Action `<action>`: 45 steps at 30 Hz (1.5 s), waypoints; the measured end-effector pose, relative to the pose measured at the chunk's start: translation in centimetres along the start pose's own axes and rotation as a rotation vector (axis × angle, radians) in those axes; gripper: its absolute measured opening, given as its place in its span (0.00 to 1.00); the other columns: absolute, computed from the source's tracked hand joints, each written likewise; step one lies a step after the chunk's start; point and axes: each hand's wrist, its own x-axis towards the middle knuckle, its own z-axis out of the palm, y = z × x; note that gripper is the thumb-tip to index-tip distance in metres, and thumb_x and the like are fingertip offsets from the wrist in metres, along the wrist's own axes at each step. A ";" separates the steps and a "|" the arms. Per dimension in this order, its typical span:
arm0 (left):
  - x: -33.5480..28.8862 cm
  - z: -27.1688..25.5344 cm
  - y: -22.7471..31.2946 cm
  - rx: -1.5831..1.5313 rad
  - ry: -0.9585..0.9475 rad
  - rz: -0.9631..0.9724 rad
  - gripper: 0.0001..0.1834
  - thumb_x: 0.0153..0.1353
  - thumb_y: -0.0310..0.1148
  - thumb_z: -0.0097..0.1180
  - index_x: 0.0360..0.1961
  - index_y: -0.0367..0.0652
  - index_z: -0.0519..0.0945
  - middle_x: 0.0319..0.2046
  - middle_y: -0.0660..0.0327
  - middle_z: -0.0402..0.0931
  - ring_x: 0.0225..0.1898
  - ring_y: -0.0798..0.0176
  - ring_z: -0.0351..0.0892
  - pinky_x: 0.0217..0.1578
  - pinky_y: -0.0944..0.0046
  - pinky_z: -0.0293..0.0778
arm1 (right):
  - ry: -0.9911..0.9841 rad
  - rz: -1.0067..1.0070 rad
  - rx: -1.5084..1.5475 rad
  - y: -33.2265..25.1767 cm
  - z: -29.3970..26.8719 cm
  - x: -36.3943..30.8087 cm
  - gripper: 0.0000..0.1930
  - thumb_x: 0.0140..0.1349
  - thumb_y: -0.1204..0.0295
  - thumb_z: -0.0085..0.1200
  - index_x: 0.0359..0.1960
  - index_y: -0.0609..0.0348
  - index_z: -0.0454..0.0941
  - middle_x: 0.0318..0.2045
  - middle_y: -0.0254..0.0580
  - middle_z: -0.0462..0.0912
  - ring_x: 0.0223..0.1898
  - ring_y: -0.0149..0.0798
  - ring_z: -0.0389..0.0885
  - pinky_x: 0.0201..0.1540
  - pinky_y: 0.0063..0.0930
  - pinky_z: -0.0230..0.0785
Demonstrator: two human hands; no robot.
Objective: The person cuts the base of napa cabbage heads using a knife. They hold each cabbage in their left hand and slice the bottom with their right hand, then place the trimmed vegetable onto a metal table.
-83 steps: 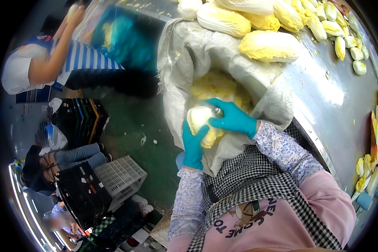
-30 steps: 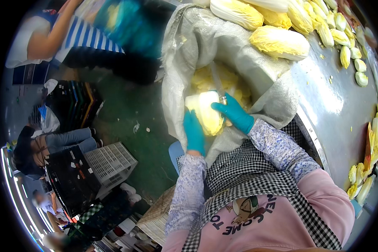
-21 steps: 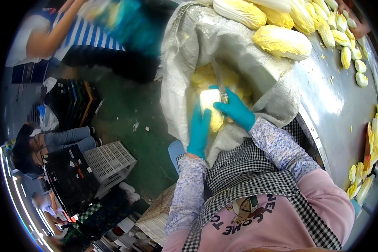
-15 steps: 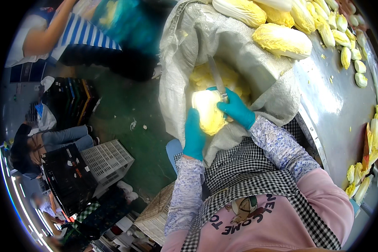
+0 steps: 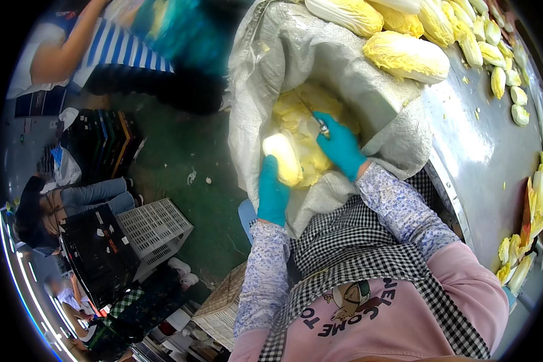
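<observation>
My left hand [image 5: 273, 192], in a teal glove, is closed on a pale yellow napa cabbage [image 5: 282, 160] over the mouth of a white woven sack [image 5: 247, 114]. To its right, my gloved right hand [image 5: 341, 145] grips a knife [image 5: 323, 127] by its handle. The thin blade points up and left, away from me, seen nearly edge-on. Below both hands, yellow cabbage leaves [image 5: 304, 111] fill the bottom of the sack. The hands are apart, and the knife does not touch the held cabbage.
A metal table [image 5: 458, 139] runs along the right, bearing several napa cabbages [image 5: 406, 57] at its far end and loose leaves [image 5: 513, 256] nearer. Crates [image 5: 157, 226] stand on the green floor [image 5: 181, 157] at left. A co-worker in a striped apron [image 5: 120, 45] is at far left.
My right hand has drawn away from the cabbage with the knife, whose blade has turned edge-on. My left hand has shifted slightly left and tilted the cabbage.
</observation>
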 end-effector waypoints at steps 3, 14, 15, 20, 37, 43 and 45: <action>0.2 -0.3 -0.2 0.188 0.010 0.063 0.27 0.68 0.43 0.46 0.61 0.37 0.63 0.53 0.57 0.68 0.51 0.63 0.70 0.52 0.64 0.69 | 0.034 -0.167 -0.069 -0.4 0.1 -0.3 0.26 0.57 0.70 0.55 0.60 0.43 0.68 0.45 0.47 0.79 0.43 0.42 0.79 0.46 0.31 0.72; -1.2 1.9 0.1 0.617 -0.043 0.265 0.25 0.67 0.32 0.46 0.63 0.39 0.59 0.57 0.55 0.63 0.56 0.61 0.66 0.55 0.65 0.67 | -0.461 -0.023 0.275 -3.7 -0.5 -2.1 0.36 0.54 0.71 0.58 0.66 0.57 0.57 0.52 0.44 0.73 0.49 0.34 0.73 0.53 0.25 0.66; -1.3 2.0 0.1 0.655 -0.051 0.278 0.25 0.66 0.32 0.46 0.63 0.39 0.59 0.57 0.55 0.63 0.57 0.61 0.65 0.55 0.64 0.66 | -0.464 -0.013 0.309 -3.4 -0.3 -2.1 0.36 0.53 0.73 0.58 0.66 0.57 0.57 0.52 0.44 0.73 0.49 0.34 0.73 0.53 0.25 0.66; -1.2 0.8 0.2 0.526 -0.083 0.175 0.27 0.67 0.36 0.47 0.64 0.39 0.59 0.57 0.54 0.65 0.57 0.59 0.67 0.57 0.61 0.66 | -0.429 -0.012 0.392 -3.1 -0.3 -2.3 0.35 0.52 0.70 0.57 0.64 0.55 0.60 0.52 0.47 0.74 0.52 0.38 0.72 0.56 0.31 0.65; -0.8 -0.7 1.1 0.121 -0.098 -0.060 0.30 0.65 0.39 0.52 0.64 0.41 0.60 0.54 0.55 0.69 0.53 0.56 0.72 0.52 0.55 0.72 | -0.040 -0.089 -0.335 -2.2 -0.5 -0.8 0.32 0.57 0.68 0.52 0.66 0.45 0.58 0.38 0.59 0.78 0.32 0.48 0.80 0.34 0.33 0.72; -0.6 -1.1 -0.1 0.144 -0.097 -0.031 0.29 0.66 0.41 0.50 0.65 0.45 0.59 0.57 0.57 0.67 0.56 0.57 0.70 0.55 0.55 0.70 | -0.451 0.008 0.313 -3.9 -0.3 -2.1 0.40 0.54 0.69 0.61 0.68 0.47 0.53 0.53 0.43 0.75 0.52 0.36 0.74 0.58 0.30 0.64; -0.6 -0.9 -0.4 0.177 -0.116 -0.029 0.29 0.66 0.41 0.49 0.65 0.46 0.58 0.58 0.58 0.65 0.57 0.58 0.68 0.56 0.56 0.69 | -0.474 -0.065 0.297 -3.3 0.3 -2.2 0.40 0.54 0.69 0.61 0.68 0.48 0.53 0.52 0.44 0.75 0.50 0.37 0.74 0.58 0.30 0.64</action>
